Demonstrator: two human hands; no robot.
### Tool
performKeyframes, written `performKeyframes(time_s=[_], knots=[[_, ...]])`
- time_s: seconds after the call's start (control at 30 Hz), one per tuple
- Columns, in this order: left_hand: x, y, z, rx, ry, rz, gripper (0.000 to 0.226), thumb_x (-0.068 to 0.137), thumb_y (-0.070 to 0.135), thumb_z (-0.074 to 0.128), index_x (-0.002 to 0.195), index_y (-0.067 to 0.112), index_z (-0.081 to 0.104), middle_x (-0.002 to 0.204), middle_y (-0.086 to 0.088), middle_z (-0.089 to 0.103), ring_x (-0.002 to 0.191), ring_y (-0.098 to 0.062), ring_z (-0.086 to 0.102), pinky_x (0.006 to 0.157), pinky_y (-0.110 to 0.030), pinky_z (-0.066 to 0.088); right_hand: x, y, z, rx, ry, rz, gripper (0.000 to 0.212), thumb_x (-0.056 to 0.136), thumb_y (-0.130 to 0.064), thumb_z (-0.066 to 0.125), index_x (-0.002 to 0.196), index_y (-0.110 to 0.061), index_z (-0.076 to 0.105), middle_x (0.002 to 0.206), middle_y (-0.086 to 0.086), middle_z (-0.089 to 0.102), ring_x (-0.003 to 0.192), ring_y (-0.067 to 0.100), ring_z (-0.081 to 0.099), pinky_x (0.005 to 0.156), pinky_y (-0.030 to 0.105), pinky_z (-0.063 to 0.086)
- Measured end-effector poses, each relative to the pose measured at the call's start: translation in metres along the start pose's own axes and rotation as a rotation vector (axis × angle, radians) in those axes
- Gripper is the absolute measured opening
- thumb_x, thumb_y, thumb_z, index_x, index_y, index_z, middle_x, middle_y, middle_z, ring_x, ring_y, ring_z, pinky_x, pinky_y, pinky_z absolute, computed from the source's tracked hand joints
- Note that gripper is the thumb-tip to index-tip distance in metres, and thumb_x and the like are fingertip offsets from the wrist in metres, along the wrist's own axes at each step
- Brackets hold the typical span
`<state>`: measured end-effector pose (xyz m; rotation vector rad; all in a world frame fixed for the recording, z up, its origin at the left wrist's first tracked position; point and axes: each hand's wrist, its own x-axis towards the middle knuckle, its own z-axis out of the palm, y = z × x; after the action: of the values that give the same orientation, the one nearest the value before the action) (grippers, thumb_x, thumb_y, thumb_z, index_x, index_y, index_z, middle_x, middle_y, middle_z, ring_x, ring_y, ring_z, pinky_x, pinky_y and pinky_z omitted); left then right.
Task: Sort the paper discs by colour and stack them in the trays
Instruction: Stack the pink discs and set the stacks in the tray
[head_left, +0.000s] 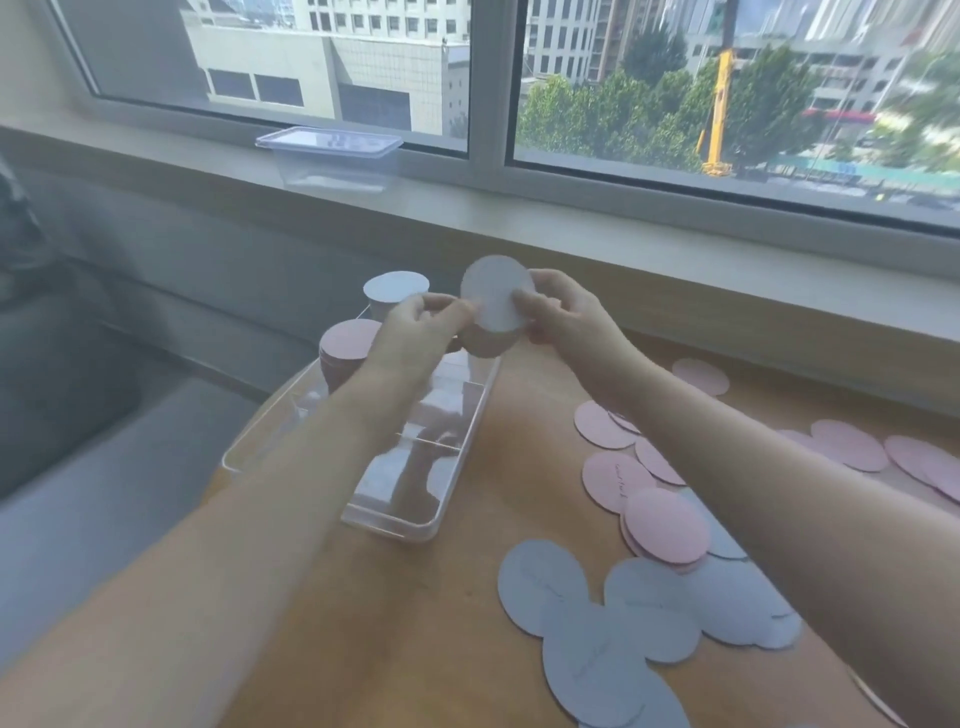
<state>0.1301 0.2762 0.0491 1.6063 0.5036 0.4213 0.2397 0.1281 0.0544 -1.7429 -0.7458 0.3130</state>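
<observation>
Both hands are raised together over the far end of the table, pinching one pale disc (497, 293) between them. The left hand (423, 325) is gripping the disc's left edge with curled fingers, and the right hand (563, 312) is holding its right edge, thumb lying across the face. The disc is standing nearly upright, facing the camera, and is looking whitish in the window light, so its true colour is hard to tell. Just beneath it a pinkish stack (488, 343) is showing, partly hidden by the hands.

Below and to the left of the hands a clear divided tray (415, 519) is lying on the table, its long side running away from the viewer. At its far left a stack of pink discs (345, 343) is standing, and just beyond that a stack of blue discs (395, 291) is rising. The near compartments are showing only reflections.

To the right, loose discs are lying scattered over the wooden table (441, 623). Loose pink discs (667, 525) are overlapping in the middle right and spreading toward the far right edge, while loose blue discs (592, 670) are overlapping at the near right.

On the windowsill (571, 218) at the far side a clear plastic container (332, 156) is sitting upright, left of centre, with buildings, trees and a yellow crane (719, 109) showing through the window.
</observation>
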Motion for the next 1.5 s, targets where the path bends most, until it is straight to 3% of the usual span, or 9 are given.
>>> performKeyframes(time_s=[0.2,0.47,0.67,0.77,0.9,1.07,1.2,1.33,1.5], knots=[[0.046,0.005,0.015,0.065,0.146,-0.114,0.037,0.095,0.042,0.058,0.124,0.019,0.054,0.107,0.001,0.062,0.098,-0.024,0.063,0.061,-0.027,0.037,0.063,0.012,0.015,-0.112,-0.087,0.123,0.029,0.1,-0.037,0.043,0.116,-0.021,0.06,0.091,0.001,0.066,0.077,0.023,0.064,0.074,0.036,0.047],[0.065,-0.012,0.02,0.48,0.104,-0.19,0.048,0.099,0.043,0.048,0.128,0.006,0.057,0.127,-0.017,0.062,0.112,-0.039,0.063,0.099,-0.047,0.052,0.085,0.021,0.03,-0.467,-0.09,0.234,0.036,0.08,-0.049,0.035,0.071,-0.02,0.054,0.091,0.002,0.061,0.083,0.025,0.054,0.074,0.034,0.043],[0.059,-0.015,0.018,0.486,0.098,-0.131,0.05,0.094,0.048,0.052,0.124,0.009,0.061,0.123,-0.015,0.065,0.113,-0.036,0.061,0.1,-0.045,0.049,0.074,0.017,0.028,-0.365,-0.035,0.132,0.041,0.096,-0.023,0.037,0.115,0.007,0.059,0.123,0.019,0.062,0.112,0.037,0.056,0.096,0.045,0.046],[0.044,-0.013,0.018,0.51,0.117,-0.09,0.07,0.083,0.059,0.051,0.129,0.008,0.052,0.125,-0.016,0.061,0.112,-0.041,0.063,0.097,-0.052,0.052,0.062,0.015,0.015,-0.349,-0.027,0.094,0.038,0.097,-0.03,0.037,0.111,-0.005,0.062,0.116,0.008,0.063,0.101,0.021,0.055,0.084,0.034,0.042],[0.021,-0.019,0.02,0.552,0.161,-0.002,0.062,0.085,0.049,0.056,0.126,0.003,0.051,0.131,-0.015,0.047,0.123,-0.039,0.051,0.104,-0.052,0.044,0.027,0.018,-0.013,-0.451,-0.001,0.069,0.04,0.103,-0.038,0.038,0.136,-0.021,0.053,0.139,-0.003,0.054,0.127,0.016,0.048,0.105,0.035,0.038],[-0.029,-0.022,0.042,0.526,0.251,0.291,0.051,0.093,0.026,0.062,0.14,0.012,0.047,0.141,-0.004,0.04,0.133,-0.023,0.034,0.112,-0.029,0.026,-0.045,0.026,-0.049,-0.62,-0.028,0.05,0.034,0.099,-0.039,0.045,0.13,-0.03,0.056,0.132,-0.005,0.056,0.125,0.016,0.048,0.108,0.042,0.037],[-0.058,-0.033,0.074,0.58,-0.087,0.494,0.037,0.091,0.023,0.068,0.127,0.017,0.06,0.131,0.002,0.052,0.128,-0.017,0.044,0.108,-0.024,0.029,-0.114,0.032,-0.078,-0.722,-0.058,0.051,0.034,0.098,-0.034,0.055,0.131,-0.025,0.057,0.135,-0.006,0.052,0.128,0.013,0.042,0.107,0.031,0.032],[-0.071,-0.05,0.114,0.731,-0.445,0.53,0.04,0.09,0.034,0.069,0.127,0.022,0.063,0.138,0.002,0.05,0.135,-0.016,0.037,0.109,-0.022,0.024,-0.178,0.047,-0.102,-0.806,-0.039,0.084,0.042,0.091,-0.052,0.054,0.131,-0.038,0.053,0.138,-0.014,0.047,0.13,0.009,0.04,0.107,0.038,0.036],[-0.069,-0.069,0.151,0.779,-0.445,0.624,0.032,0.089,0.034,0.067,0.118,0.019,0.069,0.126,-0.002,0.059,0.123,-0.024,0.048,0.108,-0.037,0.032,-0.225,0.057,-0.102,-0.915,-0.013,0.041,0.064,0.08,-0.07,0.036,0.131,-0.035,0.054,0.137,-0.016,0.048,0.126,0.008,0.043,0.098,0.024,0.029]])
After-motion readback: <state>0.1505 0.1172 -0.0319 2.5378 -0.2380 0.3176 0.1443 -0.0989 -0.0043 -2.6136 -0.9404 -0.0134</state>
